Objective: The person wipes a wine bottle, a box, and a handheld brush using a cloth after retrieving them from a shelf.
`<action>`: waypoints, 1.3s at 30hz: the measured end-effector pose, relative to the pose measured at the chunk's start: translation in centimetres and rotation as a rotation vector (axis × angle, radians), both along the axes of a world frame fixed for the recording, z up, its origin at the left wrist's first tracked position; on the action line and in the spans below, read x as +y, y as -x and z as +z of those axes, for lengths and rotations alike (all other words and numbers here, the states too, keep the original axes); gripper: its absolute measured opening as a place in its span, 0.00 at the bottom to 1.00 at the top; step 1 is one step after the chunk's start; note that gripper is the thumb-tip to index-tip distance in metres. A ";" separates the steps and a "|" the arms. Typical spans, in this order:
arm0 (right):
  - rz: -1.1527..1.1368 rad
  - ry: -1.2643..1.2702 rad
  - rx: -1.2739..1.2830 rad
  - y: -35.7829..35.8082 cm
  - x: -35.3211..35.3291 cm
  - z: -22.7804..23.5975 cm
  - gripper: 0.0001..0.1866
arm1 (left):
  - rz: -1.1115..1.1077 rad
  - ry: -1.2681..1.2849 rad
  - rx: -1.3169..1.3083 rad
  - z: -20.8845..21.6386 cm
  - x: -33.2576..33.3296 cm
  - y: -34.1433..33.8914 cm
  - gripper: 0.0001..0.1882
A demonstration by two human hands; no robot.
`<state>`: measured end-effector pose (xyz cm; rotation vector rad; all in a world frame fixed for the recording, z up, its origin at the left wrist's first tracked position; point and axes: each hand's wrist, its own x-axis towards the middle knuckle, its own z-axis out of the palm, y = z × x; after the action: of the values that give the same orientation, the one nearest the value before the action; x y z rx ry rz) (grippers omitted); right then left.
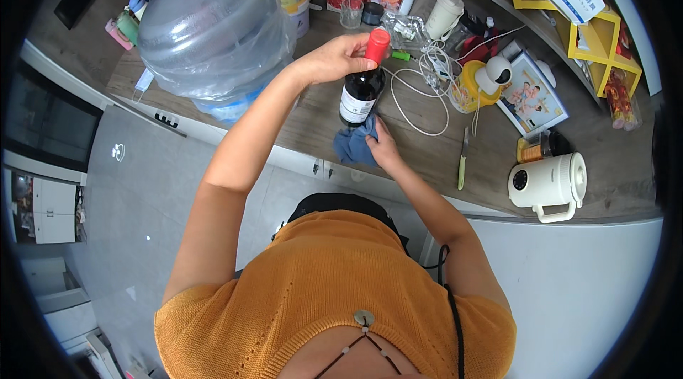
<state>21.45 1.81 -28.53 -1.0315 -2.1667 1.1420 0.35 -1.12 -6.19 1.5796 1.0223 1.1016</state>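
A dark wine bottle (363, 87) with a red capped neck and a white label stands on the wooden counter in front of me. My left hand (345, 57) is closed round its neck, just under the red top. At the bottle's base, my right hand (383, 143) grips a bunched blue cloth (356, 146), which touches or nearly touches the lower part of the glass near the counter's front edge. The fingers of my right hand are partly hidden by the cloth.
Left of the bottle stands a big plastic-wrapped water jug (213, 30). Looped white cables (427, 87) lie on the right, near a white camera (492, 75). A green-handled knife (462, 166) and a white kettle (548, 183) sit farther right. Yellow shelves (597, 38) overhang the back right.
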 end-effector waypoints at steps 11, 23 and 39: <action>-0.150 0.097 0.658 0.7 -1.6 14.1 0.27 | 0.395 -0.164 0.338 -0.2 0.4 -2.4 0.26; -0.135 -0.182 0.375 1.0 -1.4 9.9 0.33 | 0.546 -0.281 0.457 -1.1 0.6 -3.3 0.28; -0.294 0.399 0.394 0.6 -0.3 6.6 0.27 | 0.025 -0.042 -0.082 -1.0 0.6 -1.8 0.29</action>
<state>20.88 1.54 -21.95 -1.1266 -1.4625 1.5160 2.16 -0.57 -7.18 1.5457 0.9729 1.2020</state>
